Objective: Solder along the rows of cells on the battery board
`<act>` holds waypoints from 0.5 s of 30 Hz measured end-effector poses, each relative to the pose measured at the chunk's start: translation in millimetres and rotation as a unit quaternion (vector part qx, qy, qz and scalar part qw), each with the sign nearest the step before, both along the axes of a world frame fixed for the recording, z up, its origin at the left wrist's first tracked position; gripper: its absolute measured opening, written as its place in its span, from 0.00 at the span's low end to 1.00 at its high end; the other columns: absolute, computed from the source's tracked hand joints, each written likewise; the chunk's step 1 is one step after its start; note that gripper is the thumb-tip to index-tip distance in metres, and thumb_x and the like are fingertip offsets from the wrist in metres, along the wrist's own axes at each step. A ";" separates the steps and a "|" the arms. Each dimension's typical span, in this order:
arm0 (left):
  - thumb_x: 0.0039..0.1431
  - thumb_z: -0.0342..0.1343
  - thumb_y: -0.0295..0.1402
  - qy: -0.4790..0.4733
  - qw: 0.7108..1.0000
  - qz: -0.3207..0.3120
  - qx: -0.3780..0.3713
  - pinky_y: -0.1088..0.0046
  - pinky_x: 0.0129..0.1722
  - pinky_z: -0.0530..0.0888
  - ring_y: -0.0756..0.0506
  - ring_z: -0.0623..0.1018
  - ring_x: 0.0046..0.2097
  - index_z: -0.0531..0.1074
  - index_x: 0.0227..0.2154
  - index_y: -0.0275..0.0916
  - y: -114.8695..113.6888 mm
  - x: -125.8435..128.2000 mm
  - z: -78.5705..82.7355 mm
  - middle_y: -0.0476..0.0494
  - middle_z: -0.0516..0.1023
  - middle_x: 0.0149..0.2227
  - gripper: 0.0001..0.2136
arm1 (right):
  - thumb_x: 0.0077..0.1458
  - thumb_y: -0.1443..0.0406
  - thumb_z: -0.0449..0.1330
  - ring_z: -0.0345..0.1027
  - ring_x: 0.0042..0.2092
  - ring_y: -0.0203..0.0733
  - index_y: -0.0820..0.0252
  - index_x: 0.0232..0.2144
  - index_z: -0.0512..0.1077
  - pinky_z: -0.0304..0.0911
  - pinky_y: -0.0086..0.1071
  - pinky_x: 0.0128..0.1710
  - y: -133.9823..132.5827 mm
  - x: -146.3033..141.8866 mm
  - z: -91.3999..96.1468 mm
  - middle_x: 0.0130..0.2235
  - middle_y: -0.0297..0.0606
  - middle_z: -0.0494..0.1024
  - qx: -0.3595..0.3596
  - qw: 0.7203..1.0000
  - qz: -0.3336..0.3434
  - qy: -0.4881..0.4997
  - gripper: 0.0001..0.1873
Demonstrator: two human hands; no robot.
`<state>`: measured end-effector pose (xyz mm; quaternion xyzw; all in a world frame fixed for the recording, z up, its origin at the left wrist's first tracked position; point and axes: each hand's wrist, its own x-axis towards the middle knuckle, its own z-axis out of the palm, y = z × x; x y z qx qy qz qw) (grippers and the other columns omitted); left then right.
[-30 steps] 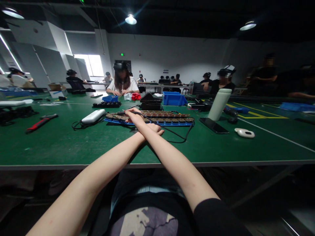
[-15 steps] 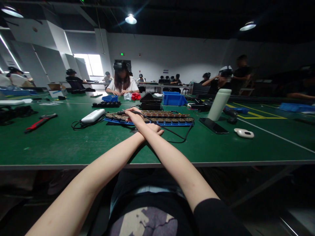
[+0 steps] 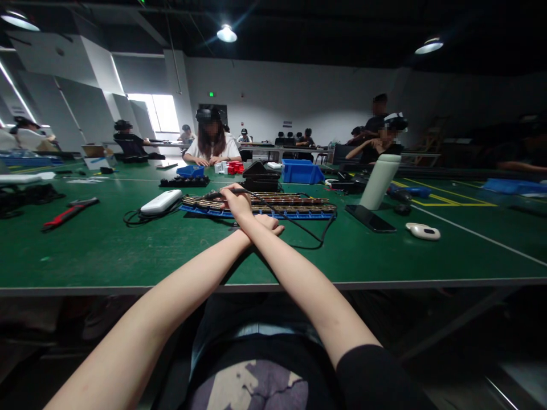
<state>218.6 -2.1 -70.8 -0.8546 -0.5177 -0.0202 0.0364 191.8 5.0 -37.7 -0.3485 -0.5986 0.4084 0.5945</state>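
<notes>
Strips (image 3: 294, 200) are lying on a blue tray (image 3: 310, 216) on the bench (image 3: 128, 256); the right hand (image 3: 237, 202), shifted slightly rightward, is gripping a corded black tool (image 3: 216, 195); whether the left hand (image 3: 269, 223) is holding anything, I cannot tell; a wall sign (image 3: 288, 124) is showing unreadably small writing.

We note a pale rear wall (image 3: 273, 85) beneath a dark ceiling (image 3: 325, 28), with three lit lamps (image 3: 226, 34) overhead. At left, we record a bright window (image 3: 164, 113) beside grey panels (image 3: 81, 99). A small green sign (image 3: 211, 94) glows. A green table (image 3: 106, 250) fills the foreground; dark chairs (image 3: 290, 135) stand by a rear table (image 3: 273, 148).
</notes>
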 end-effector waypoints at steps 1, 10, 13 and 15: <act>0.61 0.41 0.46 0.001 1.000 -0.001 0.000 0.68 0.39 0.70 0.40 0.78 0.40 0.75 0.38 0.38 -0.3 0.1 0.3 0.40 0.79 0.36 0.21 | 0.49 0.64 0.56 0.64 0.19 0.27 0.58 0.27 0.65 0.60 0.21 0.21 -0.1 0.2 0.2 0.21 0.23 0.69 0.002 1.000 0.001 -0.003 0.04; 0.61 0.40 0.47 0.002 1.000 0.005 0.005 0.67 0.36 0.71 0.39 0.78 0.39 0.75 0.37 0.39 -1.9 0.2 1.4 0.39 0.79 0.36 0.22 | 0.51 0.64 0.57 0.65 0.18 0.26 0.58 0.28 0.65 0.60 0.20 0.20 -3.5 0.1 1.7 0.23 0.23 0.70 -0.004 1.000 0.021 -0.012 0.04; 0.60 0.40 0.48 0.000 1.000 0.008 0.005 0.67 0.36 0.71 0.39 0.78 0.39 0.75 0.37 0.39 0.6 -0.2 -0.6 0.39 0.79 0.37 0.22 | 0.51 0.64 0.57 0.65 0.18 0.27 0.58 0.28 0.65 0.60 0.20 0.19 -2.3 -0.9 0.8 0.23 0.23 0.70 -0.015 1.000 0.020 -0.008 0.04; 0.60 0.40 0.48 -0.001 1.000 0.007 0.003 0.67 0.37 0.71 0.39 0.78 0.39 0.75 0.37 0.39 2.5 -0.3 -2.2 0.39 0.79 0.37 0.22 | 0.51 0.64 0.57 0.65 0.18 0.27 0.58 0.27 0.65 0.60 0.20 0.18 -0.9 -1.3 0.3 0.23 0.23 0.70 -0.019 1.000 0.016 -0.007 0.04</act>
